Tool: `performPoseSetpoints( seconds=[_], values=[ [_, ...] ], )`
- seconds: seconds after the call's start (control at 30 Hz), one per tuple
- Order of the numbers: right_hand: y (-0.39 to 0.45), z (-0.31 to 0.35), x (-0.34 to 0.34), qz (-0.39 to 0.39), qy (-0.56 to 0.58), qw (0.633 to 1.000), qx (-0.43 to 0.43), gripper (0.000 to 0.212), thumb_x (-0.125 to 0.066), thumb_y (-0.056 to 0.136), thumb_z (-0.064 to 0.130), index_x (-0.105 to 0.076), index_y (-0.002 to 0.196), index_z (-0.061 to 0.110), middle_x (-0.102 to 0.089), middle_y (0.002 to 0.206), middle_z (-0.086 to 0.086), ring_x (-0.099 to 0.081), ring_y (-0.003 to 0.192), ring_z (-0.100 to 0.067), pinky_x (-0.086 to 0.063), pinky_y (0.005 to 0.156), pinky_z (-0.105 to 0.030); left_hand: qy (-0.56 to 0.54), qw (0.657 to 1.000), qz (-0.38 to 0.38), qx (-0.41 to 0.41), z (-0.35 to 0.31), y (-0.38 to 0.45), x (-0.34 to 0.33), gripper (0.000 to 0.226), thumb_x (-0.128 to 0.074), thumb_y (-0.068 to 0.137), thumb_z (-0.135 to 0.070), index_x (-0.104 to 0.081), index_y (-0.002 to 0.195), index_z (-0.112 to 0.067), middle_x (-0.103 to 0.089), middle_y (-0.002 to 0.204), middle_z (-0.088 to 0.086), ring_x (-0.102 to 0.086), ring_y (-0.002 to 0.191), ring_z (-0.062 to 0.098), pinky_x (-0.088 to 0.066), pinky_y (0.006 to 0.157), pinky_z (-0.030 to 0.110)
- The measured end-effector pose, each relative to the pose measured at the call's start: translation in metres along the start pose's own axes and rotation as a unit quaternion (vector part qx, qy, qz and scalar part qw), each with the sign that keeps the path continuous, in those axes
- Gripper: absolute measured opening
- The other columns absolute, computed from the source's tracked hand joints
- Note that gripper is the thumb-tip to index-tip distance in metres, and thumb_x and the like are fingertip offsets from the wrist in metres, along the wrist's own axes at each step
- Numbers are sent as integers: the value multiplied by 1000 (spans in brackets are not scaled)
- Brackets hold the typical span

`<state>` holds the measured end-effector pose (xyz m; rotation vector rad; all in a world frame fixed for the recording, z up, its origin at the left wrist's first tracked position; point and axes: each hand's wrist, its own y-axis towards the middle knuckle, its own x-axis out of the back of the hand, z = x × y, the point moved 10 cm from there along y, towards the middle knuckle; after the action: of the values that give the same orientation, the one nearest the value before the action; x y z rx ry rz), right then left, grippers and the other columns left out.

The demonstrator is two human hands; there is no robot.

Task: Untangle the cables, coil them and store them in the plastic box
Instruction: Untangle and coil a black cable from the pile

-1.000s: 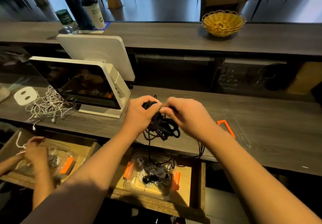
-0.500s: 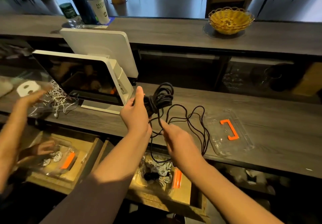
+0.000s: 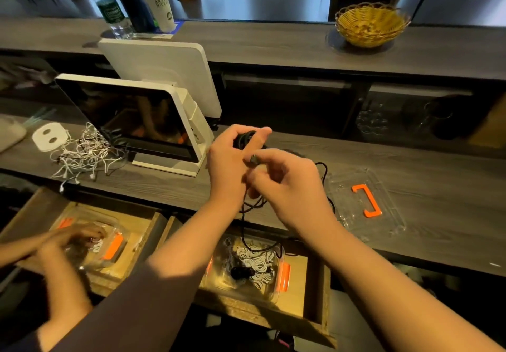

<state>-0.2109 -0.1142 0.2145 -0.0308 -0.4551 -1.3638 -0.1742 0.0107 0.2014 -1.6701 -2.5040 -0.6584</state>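
My left hand (image 3: 228, 164) grips a coiled bundle of black cable (image 3: 244, 138) above the grey counter. My right hand (image 3: 284, 184) pinches a strand of the same cable near its end, just right of the left hand. Loose black loops hang below both hands and trail down into the clear plastic box (image 3: 273, 292) with orange clips, which sits in an open wooden drawer (image 3: 315, 308). That box holds coiled white cables (image 3: 256, 262) and a black coil. Its clear lid (image 3: 383, 214) with an orange handle lies on the counter to the right.
A white point-of-sale screen (image 3: 131, 121) stands on the counter to the left, with a tangle of white cables (image 3: 82, 154) beside it. Another person's hands (image 3: 63, 245) work at a second box in the left drawer. A yellow wicker basket (image 3: 372, 24) and bottles sit on the upper ledge.
The wide loose loops of black cable seen half a second ago have been drawn in. My right hand rose from below the bundle to beside my left hand.
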Motion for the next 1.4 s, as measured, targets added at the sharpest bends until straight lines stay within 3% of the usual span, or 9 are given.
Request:
performPoseSetpoints(
  seconds=[0.1,0.2,0.3,0.47,0.63,0.8,1.0,1.17,1.4],
  values=[
    [6,7,9,-24,-108,992,59,17,-60,97,13,-71,111,15,-70,89,2,-63,79,-7,-52,73,-22,-8,997,69,18,6,0,-7,5,-65,97,-28,-67,102,-27,-66,90,-13,-61,88,-9,-50,73,10],
    [7,15,21,-93,-242,959,116,13,-59,98,21,-68,104,14,-59,93,-1,-50,88,-14,-41,73,-30,-47,990,128,48,13,-3,-17,17,-57,101,-19,-64,111,-30,-65,104,-12,-62,97,-5,-57,76,19],
    [12,11,26,-112,-277,948,114,18,-51,99,25,-66,103,16,-63,92,0,-53,87,-17,-44,73,-34,-70,985,146,65,12,-6,-22,30,-54,99,-6,-59,105,-35,-62,107,-8,-60,94,-10,-51,73,11],
    [11,4,27,-96,-277,951,95,46,-64,94,10,-53,138,3,-68,92,-8,-64,81,-22,-48,68,-32,-18,978,186,90,18,-9,-29,29,-53,97,-6,-52,115,-29,-57,112,-8,-57,102,3,-47,75,15],
    [13,2,40,-93,-210,967,112,39,-65,94,12,-56,132,12,-68,95,2,-64,84,-14,-56,72,-34,-89,967,181,158,31,-15,-29,22,-62,96,-14,-58,113,-27,-64,114,-2,-64,106,11,-55,87,27],
    [16,-16,35,-34,-198,973,113,42,-45,94,26,-63,130,14,-60,94,1,-52,88,-12,-41,76,-23,-157,958,148,186,38,-16,-23,20,-73,89,-15,-70,107,-23,-75,106,7,-72,103,21,-58,92,42],
    [24,-23,29,14,-242,966,90,34,-50,94,17,-66,124,13,-61,96,-3,-54,92,-20,-48,78,-36,-200,940,158,229,49,-27,-31,23,-69,92,-11,-69,112,-23,-75,108,7,-72,105,22,-57,95,40],
    [22,-25,26,49,-275,957,79,28,-63,93,10,-70,120,11,-69,99,-5,-60,93,-19,-44,78,-29,-228,932,138,247,59,-33,-33,24,-71,90,-12,-70,112,-23,-74,112,9,-70,109,24,-57,93,36],
    [25,-25,12,119,-363,923,34,23,-55,100,20,-62,121,16,-60,101,4,-50,91,-9,-37,77,-21,-69,980,149,110,39,-25,-23,28,-73,89,-16,-69,108,-36,-69,108,-16,-63,106,-5,-53,81,14]
  ],
)
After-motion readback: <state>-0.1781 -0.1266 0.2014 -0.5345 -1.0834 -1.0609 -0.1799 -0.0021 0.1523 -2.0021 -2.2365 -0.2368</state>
